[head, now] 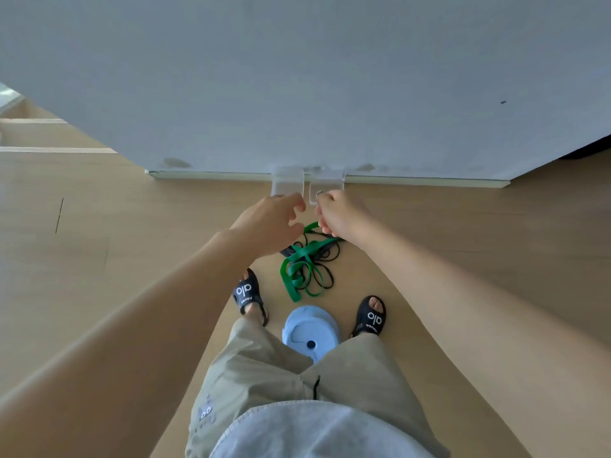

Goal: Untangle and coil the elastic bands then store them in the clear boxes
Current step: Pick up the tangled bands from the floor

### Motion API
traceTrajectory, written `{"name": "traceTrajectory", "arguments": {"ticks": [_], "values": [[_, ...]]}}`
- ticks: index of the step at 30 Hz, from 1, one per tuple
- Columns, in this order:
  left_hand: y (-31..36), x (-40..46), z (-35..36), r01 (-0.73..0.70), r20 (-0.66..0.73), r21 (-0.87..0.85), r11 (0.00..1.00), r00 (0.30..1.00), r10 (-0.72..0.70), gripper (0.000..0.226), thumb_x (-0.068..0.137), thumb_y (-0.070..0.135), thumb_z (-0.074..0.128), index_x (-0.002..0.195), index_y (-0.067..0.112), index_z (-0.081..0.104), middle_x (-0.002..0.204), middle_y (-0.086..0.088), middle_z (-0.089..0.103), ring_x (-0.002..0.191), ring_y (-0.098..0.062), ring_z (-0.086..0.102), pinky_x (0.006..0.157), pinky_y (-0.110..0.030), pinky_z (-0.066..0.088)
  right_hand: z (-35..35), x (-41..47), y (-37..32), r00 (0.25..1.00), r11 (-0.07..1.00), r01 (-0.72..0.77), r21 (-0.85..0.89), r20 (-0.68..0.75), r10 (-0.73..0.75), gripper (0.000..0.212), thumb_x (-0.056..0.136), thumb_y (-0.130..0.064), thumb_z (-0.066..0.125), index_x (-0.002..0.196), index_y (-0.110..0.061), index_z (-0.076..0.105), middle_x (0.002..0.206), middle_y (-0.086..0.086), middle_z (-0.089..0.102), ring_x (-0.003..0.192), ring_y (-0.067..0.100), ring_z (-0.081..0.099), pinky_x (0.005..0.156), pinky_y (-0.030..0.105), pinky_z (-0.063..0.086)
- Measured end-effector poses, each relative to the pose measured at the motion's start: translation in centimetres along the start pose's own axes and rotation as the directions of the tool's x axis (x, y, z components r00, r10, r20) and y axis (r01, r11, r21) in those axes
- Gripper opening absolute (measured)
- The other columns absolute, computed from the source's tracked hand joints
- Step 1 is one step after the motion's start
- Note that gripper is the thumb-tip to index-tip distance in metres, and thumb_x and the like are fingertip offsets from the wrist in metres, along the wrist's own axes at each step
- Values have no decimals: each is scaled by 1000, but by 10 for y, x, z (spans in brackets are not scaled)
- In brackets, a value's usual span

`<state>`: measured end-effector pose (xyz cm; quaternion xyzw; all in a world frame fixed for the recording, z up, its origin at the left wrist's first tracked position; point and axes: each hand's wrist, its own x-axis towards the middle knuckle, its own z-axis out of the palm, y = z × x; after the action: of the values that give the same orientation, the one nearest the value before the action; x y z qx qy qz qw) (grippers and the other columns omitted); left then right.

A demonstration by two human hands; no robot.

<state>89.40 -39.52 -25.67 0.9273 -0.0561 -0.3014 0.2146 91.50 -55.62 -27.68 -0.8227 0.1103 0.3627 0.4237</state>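
From the head camera, the main risk is that lifting by one strand hauls the whole knot up at once: the right hand [337, 214] has its fingers curled round the upper end of the green band [299, 267], and that band is threaded through the thin black bands [322, 272], so a pull could tighten the snarl instead of freeing it. The heap could also swing or drag into the two clear boxes [287, 183], which stand side by side against the base of the white wall [297, 77] just beyond the hands, and light boxes like these would likely slide or tip. The left hand [272, 223] hovers just beside the right with its fingers loosely curled and apart, holding nothing that I can see; unless it steadies the pile, the strands may slip. The bands lie in one tangled heap on the wooden floor [99, 226], between the person's sandalled feet and the boxes: a flat, wide green strip looped and folded over itself, with narrow black loops spilling out to its right. A pale blue round object [310, 332] sits near the feet.
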Motion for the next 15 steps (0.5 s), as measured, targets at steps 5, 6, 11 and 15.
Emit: {"name": "traceTrajectory", "arguments": {"ticks": [5,6,11,15], "values": [[-46,61,-8,0,45,-24,1000,999,1,32,98,27,57,130,26,55,113,6,59,105,-21,60,90,-38,53,17,65,-11,995,998,-63,20,-74,64,34,105,-39,32,111,-17,58,105,9,67,97,30,67,88,45,56],[-59,74,-8,-1,51,-30,1000,999,2,32,98,26,56,130,26,55,114,6,60,104,-21,61,90,-39,53,24,79,-13,994,997,-73,16,-81,74,32,105,-38,32,109,-18,57,101,7,66,92,29,66,85,44,55],[-118,133,12,22,96,-57,998,995,-16,35,96,25,57,131,26,54,117,5,60,102,-19,59,86,-37,52,53,142,-12,990,994,-99,-51,-109,93,35,107,-26,33,102,-5,61,83,5,57,70,20,49,58,33,35],[-147,184,56,62,171,-66,996,984,-50,37,96,24,55,133,25,52,125,1,61,104,-23,60,89,-42,55,72,199,27,990,986,-125,-115,-77,116,28,106,-22,37,101,-6,59,78,2,53,65,17,44,55,32,33]]}}
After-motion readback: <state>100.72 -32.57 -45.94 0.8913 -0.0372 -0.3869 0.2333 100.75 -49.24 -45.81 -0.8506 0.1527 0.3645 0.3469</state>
